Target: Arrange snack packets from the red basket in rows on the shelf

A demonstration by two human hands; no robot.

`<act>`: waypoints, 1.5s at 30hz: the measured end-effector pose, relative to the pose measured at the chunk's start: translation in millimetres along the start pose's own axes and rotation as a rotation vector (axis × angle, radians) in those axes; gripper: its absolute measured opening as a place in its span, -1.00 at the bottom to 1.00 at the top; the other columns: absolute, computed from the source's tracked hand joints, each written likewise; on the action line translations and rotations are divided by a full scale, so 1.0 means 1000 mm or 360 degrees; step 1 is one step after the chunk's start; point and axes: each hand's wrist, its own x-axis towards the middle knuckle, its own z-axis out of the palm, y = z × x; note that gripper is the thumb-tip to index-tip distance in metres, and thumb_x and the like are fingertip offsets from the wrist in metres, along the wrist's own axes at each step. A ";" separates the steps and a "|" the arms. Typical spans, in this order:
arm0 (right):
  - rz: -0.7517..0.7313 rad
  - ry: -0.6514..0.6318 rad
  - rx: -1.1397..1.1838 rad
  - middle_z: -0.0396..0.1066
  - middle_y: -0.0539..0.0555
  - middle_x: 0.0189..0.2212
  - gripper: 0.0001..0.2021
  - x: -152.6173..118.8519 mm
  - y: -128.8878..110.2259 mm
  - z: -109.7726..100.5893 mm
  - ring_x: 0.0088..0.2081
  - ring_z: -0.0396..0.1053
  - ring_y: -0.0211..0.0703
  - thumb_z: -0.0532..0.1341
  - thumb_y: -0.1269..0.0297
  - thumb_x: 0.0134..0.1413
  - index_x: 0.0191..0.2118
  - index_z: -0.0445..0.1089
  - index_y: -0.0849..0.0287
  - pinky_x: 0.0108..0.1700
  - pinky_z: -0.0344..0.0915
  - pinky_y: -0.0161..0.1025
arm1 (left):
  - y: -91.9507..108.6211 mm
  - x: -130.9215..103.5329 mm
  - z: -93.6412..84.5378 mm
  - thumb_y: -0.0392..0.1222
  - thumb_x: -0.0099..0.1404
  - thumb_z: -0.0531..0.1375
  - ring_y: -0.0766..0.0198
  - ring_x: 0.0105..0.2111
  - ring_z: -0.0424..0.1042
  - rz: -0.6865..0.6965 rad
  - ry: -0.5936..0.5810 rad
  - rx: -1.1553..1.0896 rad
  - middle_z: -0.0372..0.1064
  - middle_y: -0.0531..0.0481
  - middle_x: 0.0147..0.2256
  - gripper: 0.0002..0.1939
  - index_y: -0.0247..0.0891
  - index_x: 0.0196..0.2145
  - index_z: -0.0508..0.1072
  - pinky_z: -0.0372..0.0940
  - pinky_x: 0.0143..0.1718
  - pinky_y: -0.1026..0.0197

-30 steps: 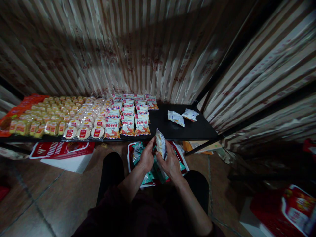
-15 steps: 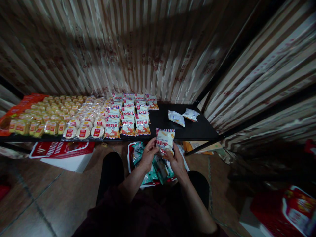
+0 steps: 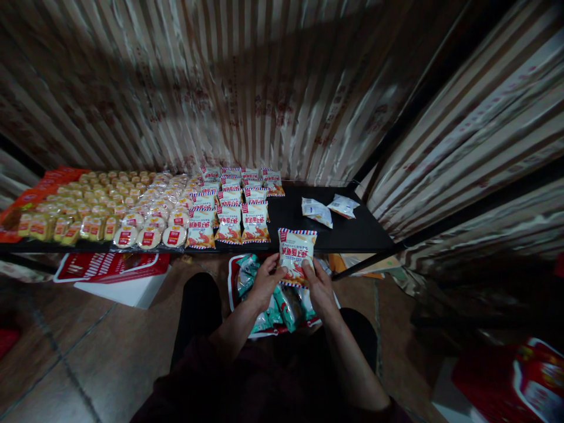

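A white and orange snack bag (image 3: 296, 249) with striped ends is held between my two hands, printed side up, just off the shelf's front edge. My left hand (image 3: 266, 281) pinches its lower left side, and my right hand (image 3: 318, 283) grips the lower right with the thumb on the front. Matching snack bags (image 3: 228, 223) stand in rows on the black shelf (image 3: 286, 211). Two more bags (image 3: 317, 211) lie farther right, pale backs up. Below my hands sits a red and white box (image 3: 232, 288) with green packets (image 3: 288, 308) in it.
Left on the shelf are rows of round wrapped cakes (image 3: 148, 237), yellow wrapped cakes (image 3: 66, 226) and an orange bag (image 3: 30, 197). A red and white carton (image 3: 114, 267) lies beneath. Metal shelf posts (image 3: 383, 141) and a striped curtain (image 3: 247, 88) enclose the shelf. Another red box (image 3: 493, 376) stands right.
The snack bag in my hands has been turned, so its printing now reads upright and its front lies flatter to view. Both hands stay on it.
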 end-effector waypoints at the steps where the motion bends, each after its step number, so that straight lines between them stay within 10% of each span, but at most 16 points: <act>1: -0.0020 -0.0026 0.0014 0.51 0.16 -0.11 -0.47 0.003 -0.001 0.000 -0.13 0.47 0.05 0.21 -0.13 0.02 -0.01 0.40 0.16 -0.04 0.38 0.00 | 0.000 0.001 0.001 -0.33 -0.05 0.38 0.10 -0.13 0.43 0.0005 0.0018 0.0023 0.48 -0.13 -0.19 -0.58 -0.24 -0.16 0.51 0.22 0.04 0.00; 45: -0.0051 -0.0041 0.0141 0.54 0.11 -0.17 -0.40 0.164 0.004 0.024 -0.19 0.47 0.01 0.31 -0.03 -0.19 0.00 0.43 0.17 -0.15 0.39 -0.11 | 0.007 0.141 0.036 -0.37 0.15 0.20 0.20 -0.03 0.43 0.0551 0.0322 0.0700 0.48 -0.07 -0.06 -0.60 -0.21 -0.02 0.43 0.25 0.11 0.10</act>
